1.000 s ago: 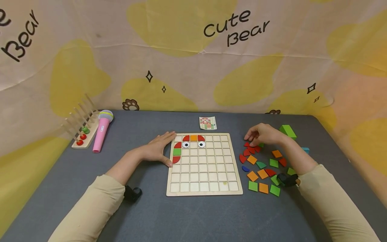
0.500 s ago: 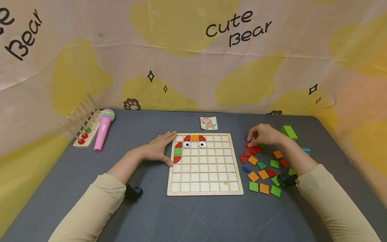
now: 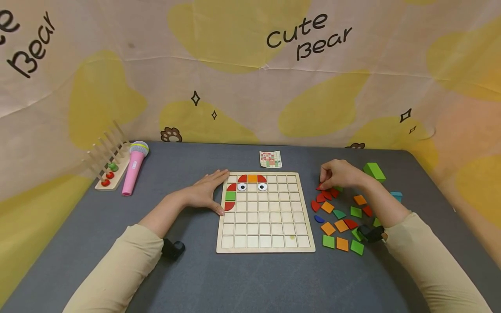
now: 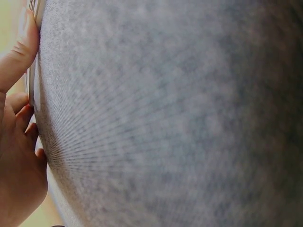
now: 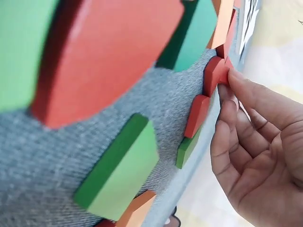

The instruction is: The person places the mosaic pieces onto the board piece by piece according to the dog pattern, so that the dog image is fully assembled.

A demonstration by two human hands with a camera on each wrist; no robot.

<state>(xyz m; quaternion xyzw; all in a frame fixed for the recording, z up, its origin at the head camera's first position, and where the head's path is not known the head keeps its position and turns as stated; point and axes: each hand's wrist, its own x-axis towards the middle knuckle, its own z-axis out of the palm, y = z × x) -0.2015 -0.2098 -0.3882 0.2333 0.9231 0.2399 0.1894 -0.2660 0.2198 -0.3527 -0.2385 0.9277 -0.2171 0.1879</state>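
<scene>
A wooden grid board lies on the table, with several red, orange and green tiles and two eye discs set in its upper left squares. My left hand rests at the board's left edge, thumb and fingers spread along it. Off to the right, my right hand is over the far end of a group of loose tiles. Its thumb and fingertips pinch a red quarter-round tile, largely covered by the fingers. Other red tiles lie close by.
A small picture card lies behind the board. Loose orange tiles and green tiles spread right of it, with a green block farther back. A pink microphone and a pegged wooden stand are at the left.
My right hand has come down slightly onto the red tiles, and its fingers have closed on one. The left hand stays at the board's edge.
</scene>
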